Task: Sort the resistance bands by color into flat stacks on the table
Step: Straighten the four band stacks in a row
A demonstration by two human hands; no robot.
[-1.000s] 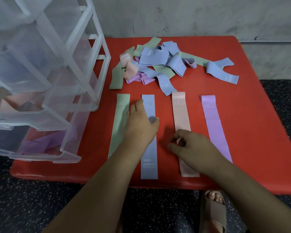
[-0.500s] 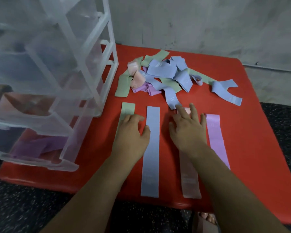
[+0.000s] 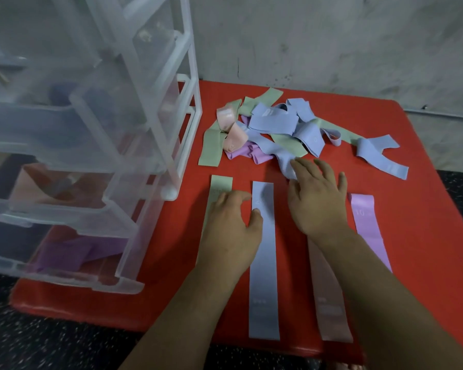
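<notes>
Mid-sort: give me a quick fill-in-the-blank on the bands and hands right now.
The rightmost flat fabric band on the red table is ___.
Directly right of the flat blue band lies a flat ___ band.
The right hand touches a loose ___ band at the tangled pile.
Missing: purple; pink; blue.

**Occlusions and truncations.** The flat pale green band is hidden for most of its length beneath the left hand and forearm; only its far end is seen. The far part of the flat pink band is covered by the right hand and forearm. Whether the right fingertips touch the tangled pile of bands cannot be told. The white print on the flat blue band is too blurred to be read. The clear plastic drawer unit is cut off by the left and top edges, and its contents are seen only as pink and purple blurs. The near right corner of the red surface is concealed by the right forearm.
</notes>
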